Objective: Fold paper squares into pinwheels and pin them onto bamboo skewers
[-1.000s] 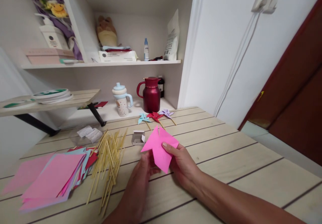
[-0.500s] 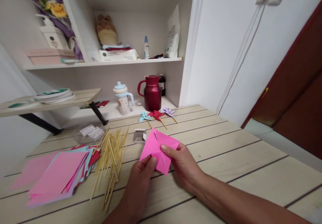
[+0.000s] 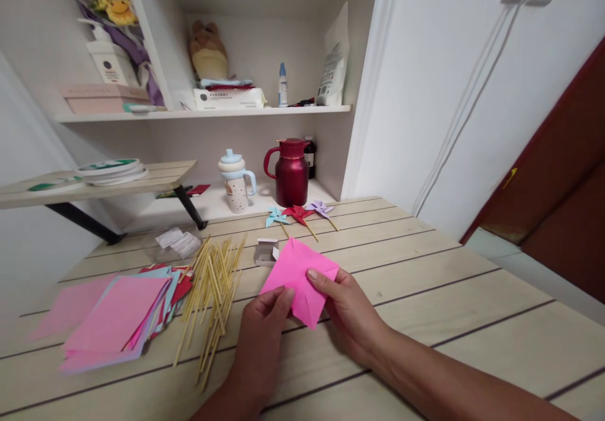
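Note:
A bright pink square of paper [image 3: 302, 263], with slits running in from its corners, is held above the table between both hands. My left hand [image 3: 265, 326] pinches its lower left edge between thumb and fingers. On the right side, my right hand [image 3: 347, 311] grips it, thumb on top and fingers hidden beneath. Just behind the paper stands a small open box [image 3: 266, 254]. Farther back lie three finished paper pinwheels on sticks: a light blue pinwheel [image 3: 276, 217], a red pinwheel [image 3: 297, 214] and a purple pinwheel [image 3: 321, 208].
Left of my hands lie a loose heap of thin wooden sticks [image 3: 212, 288] and a stack of coloured paper sheets [image 3: 118, 314]. A clear plastic bag [image 3: 177, 243] is behind them. At the back stand a dark red jug [image 3: 292, 175] and a cup with a handle [image 3: 236, 184].
The view has shifted slightly. My left thumb has moved a little up and right on the pink paper's edge. Both hands keep hold of it.

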Motion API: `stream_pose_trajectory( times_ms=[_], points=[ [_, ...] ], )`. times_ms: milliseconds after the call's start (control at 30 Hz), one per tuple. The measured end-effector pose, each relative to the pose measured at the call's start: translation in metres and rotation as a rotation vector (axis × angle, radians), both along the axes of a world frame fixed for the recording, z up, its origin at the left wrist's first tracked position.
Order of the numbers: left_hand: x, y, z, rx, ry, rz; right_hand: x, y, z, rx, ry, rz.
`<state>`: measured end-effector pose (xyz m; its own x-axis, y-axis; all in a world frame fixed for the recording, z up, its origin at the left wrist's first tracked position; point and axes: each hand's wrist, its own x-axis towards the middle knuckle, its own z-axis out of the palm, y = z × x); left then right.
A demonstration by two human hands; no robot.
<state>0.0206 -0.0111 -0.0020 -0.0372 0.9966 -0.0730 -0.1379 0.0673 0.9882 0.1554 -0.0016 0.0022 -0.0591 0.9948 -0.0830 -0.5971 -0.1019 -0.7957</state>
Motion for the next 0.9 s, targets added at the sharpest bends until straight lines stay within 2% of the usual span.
stream_pose_trajectory(
  times_ms=[300, 533, 633, 767, 900],
  points=[
    [-0.003, 0.002, -0.006, 0.013, 0.059, 0.053, -0.001, -0.002, -0.006, 0.049, -0.024, 0.053],
    [-0.004, 0.001, -0.005, 0.02, 0.091, 0.046, -0.002, -0.005, -0.001, 0.095, -0.097, 0.055],
    [-0.002, 0.0, -0.003, 0.015, 0.018, 0.015, -0.002, -0.005, -0.001, 0.073, -0.098, 0.031],
    [0.002, -0.001, 0.001, 0.047, -0.19, -0.089, -0.002, -0.004, -0.004, 0.056, -0.094, 0.051],
    [0.003, -0.002, 0.004, 0.032, -0.244, -0.095, -0.002, -0.003, -0.007, 0.037, -0.095, 0.045]
  ],
)
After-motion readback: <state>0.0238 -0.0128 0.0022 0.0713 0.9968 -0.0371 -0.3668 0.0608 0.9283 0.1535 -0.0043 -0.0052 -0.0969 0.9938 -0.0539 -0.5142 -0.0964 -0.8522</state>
